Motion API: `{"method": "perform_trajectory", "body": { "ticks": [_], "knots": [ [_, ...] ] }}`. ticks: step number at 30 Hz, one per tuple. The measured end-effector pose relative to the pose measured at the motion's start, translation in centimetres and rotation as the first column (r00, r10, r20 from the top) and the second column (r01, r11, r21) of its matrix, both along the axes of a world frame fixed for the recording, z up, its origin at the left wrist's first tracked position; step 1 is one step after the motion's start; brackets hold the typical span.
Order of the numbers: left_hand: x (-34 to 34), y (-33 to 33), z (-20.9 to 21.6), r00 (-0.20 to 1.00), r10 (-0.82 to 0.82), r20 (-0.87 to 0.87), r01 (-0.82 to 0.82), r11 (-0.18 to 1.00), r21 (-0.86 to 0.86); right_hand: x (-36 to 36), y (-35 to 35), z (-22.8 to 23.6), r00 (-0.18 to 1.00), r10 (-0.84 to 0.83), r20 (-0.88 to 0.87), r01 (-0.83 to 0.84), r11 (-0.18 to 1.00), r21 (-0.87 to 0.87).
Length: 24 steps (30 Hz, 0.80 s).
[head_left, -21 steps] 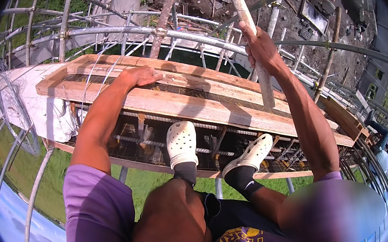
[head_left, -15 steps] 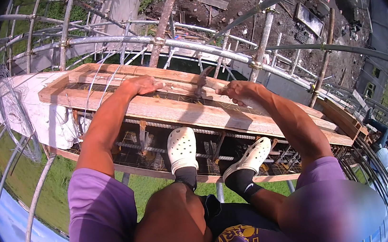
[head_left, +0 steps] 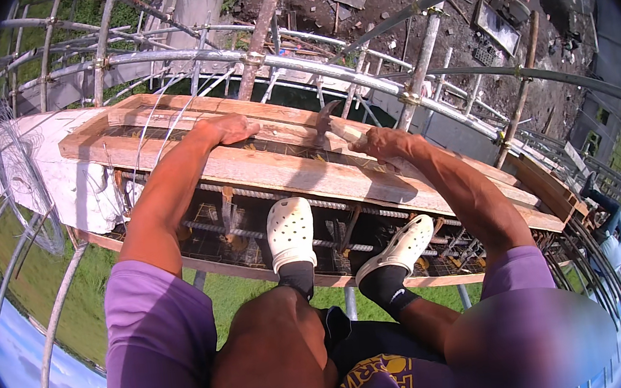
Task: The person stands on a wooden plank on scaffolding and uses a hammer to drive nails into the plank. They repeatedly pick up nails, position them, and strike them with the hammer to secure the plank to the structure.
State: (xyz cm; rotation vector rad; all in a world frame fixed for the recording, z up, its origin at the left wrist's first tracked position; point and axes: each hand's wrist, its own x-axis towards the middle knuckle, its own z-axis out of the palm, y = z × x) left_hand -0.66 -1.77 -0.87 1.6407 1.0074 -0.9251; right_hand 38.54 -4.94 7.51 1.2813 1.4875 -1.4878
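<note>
My right hand [head_left: 387, 144] is wrapped round the handle of a claw hammer [head_left: 325, 122], whose dark head is just above a narrow wooden strip [head_left: 284, 133]. To the left, my left hand [head_left: 229, 130] rests on the same strip with its fingers closed; anything small between the fingertips is hidden. The strip lies along a long wooden frame of planks [head_left: 277, 169], over a dark trough with ribbed steel bars [head_left: 249, 193]. My feet, in white clogs [head_left: 290, 231], stand on the trough's near side.
A pale concrete block [head_left: 46, 159] with a wire coil [head_left: 24, 181] is at the left. Scaffold pipes [head_left: 296, 69] run beyond the frame, with ground far below. Steel bars [head_left: 590, 262] stick out at the right, near another person [head_left: 613, 240].
The hammer and my right hand have risen slightly, the hammer's head turning upward. My left hand stays at nearly the same spot on the strip.
</note>
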Motion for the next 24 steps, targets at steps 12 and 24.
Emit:
{"method": "perform_trajectory", "body": {
  "ticks": [12,24],
  "knots": [
    [-0.2,0.6,-0.3,0.999,0.002,0.050,0.001,0.999,-0.044,2.7,4.2,2.8,0.578,-0.749,-0.323,0.815,0.512,0.272],
    [0.5,1.5,-0.1,0.997,-0.076,-0.029,0.070,0.985,-0.158,5.9,5.1,5.0,0.661,-0.704,-0.260,0.750,0.610,0.257]
  ]
}}
